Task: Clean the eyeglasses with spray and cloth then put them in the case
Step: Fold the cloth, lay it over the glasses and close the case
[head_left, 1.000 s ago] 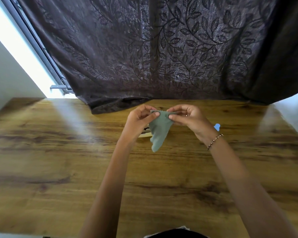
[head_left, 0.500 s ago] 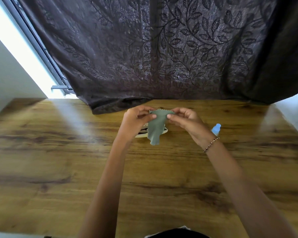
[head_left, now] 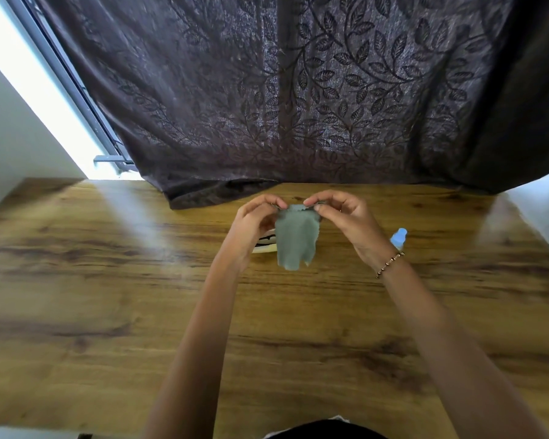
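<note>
Cloth (head_left: 295, 240) hangs, top edge pinched in fingers of left hand (head_left: 254, 226) and right hand (head_left: 349, 223); spray (head_left: 398, 237) stands right; eyeglasses unseen; wiping, casing seemingly remain.

The thin grey-green cleaning cloth (head_left: 295, 239) with a zigzag top edge hangs limp in the air, pinched at its upper corners, half hiding a cream case (head_left: 264, 248) streaked with dark lines, with the small pale-blue spray bottle (head_left: 398, 237) off to its right.
</note>
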Available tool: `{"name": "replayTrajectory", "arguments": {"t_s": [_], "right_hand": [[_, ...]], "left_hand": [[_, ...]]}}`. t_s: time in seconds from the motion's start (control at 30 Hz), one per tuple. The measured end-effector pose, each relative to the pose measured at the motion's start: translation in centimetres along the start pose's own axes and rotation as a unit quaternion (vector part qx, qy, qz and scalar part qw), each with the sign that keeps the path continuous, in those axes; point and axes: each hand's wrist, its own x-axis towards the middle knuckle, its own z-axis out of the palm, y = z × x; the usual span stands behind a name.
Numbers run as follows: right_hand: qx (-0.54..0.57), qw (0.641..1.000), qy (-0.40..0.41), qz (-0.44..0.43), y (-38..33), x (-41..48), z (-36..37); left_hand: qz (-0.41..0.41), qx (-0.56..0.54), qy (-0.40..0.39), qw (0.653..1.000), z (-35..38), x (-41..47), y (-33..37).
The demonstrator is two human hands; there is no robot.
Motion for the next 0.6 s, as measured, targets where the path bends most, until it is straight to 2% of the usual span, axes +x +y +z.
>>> {"name": "replayTrajectory", "arguments": {"t_s": [0.1,0.27,0.4,0.6], "right_hand": [[0.016,0.999,0.009,0.032,0.25,0.03,-0.07],[-0.024,0.999,0.03,0.023,0.48,0.09,-0.06],[-0.032,0.998,0.039,0.03,0.67,0.18,-0.18],[-0.016,0.999,0.03,-0.006,0.49,0.1,0.23]], "left_hand": [[-0.003,0.015,0.023,1.0,0.0,0.0,0.37],[0.043,0.123,0.001,0.991,-0.6,0.28,0.3],[0.047,0.14,0.009,0.989,-0.85,0.46,0.3],[0.058,0.137,0.016,0.989,-0.28,0.46,0.3]]}}
